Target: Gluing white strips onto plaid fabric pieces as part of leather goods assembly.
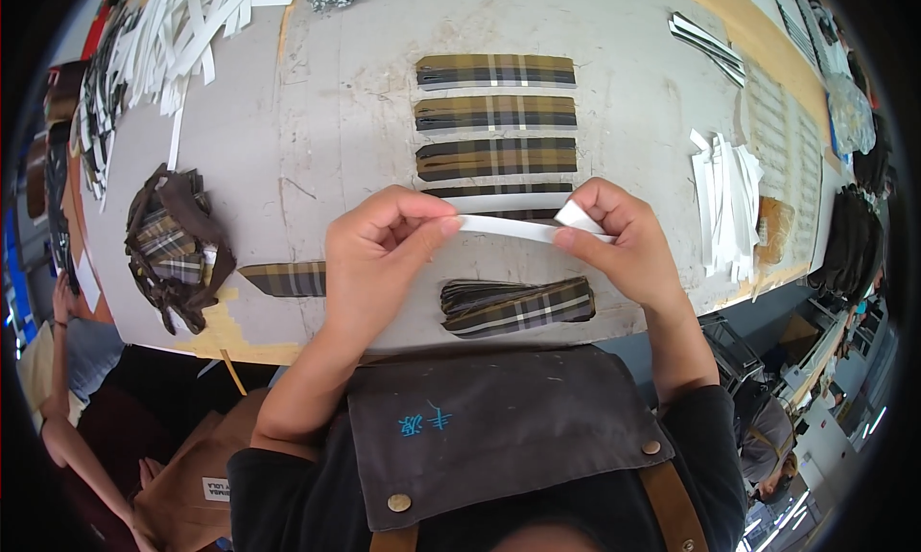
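Observation:
A narrow white strip point(507, 229) is stretched between my two hands above the table. My left hand point(389, 240) pinches its left end between thumb and fingers. The other end is pinched by my right hand point(614, 235), where a white piece sticks up between the fingers. Just beyond, another white strip point(513, 204) lies along a dark plaid fabric strip point(524, 189), partly hidden by my hands. Farther off, more plaid strips lie in a row, the farthest one point(495, 70) brown and grey. A fanned stack of plaid strips point(518, 305) rests nearer to me.
At the right lies a pile of white strips point(726, 207), with striped strips point(707, 48) beyond it. A bundle of plaid and brown fabric point(177, 245) sits at the left, near a single plaid piece point(283, 279). White strips point(182, 29) heap at the far left. Another person's arm point(86, 466) shows lower left.

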Tool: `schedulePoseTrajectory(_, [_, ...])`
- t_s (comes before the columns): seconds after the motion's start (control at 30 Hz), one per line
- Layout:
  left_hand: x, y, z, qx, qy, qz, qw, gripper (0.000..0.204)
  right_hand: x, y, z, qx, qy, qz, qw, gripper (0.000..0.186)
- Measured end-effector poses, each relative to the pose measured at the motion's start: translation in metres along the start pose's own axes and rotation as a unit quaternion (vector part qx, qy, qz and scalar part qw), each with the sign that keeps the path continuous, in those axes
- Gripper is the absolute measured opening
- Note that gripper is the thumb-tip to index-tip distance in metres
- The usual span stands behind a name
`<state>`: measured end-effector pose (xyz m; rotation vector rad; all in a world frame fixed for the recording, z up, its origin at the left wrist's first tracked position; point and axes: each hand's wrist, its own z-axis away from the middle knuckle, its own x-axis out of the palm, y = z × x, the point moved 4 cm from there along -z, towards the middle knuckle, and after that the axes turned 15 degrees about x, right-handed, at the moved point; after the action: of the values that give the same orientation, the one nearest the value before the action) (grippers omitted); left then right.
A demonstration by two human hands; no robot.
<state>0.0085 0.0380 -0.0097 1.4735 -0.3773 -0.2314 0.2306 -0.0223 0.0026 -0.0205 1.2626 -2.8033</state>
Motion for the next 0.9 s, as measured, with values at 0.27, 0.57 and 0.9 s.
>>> schedulePoseTrajectory(0.27, [-0.01,-0.007,-0.017,0.065,0.08,-0.137,0.985,0.014,-0.022,-0.004,-0.016,0.01,0.101,-0.097,0.99,0.017])
schedulePoseTrajectory(0.57, [-0.002,-0.007,-0.032,0.14,0.069,-0.317,0.935,0.022,-0.027,-0.007,-0.032,-0.031,0.218,0.014,0.975,0.018])
schedulePoseTrajectory(0.9, [-0.003,-0.009,-0.035,0.117,0.049,-0.336,0.933,0.027,-0.027,-0.007,-0.038,-0.043,0.261,0.061,0.962,0.02])
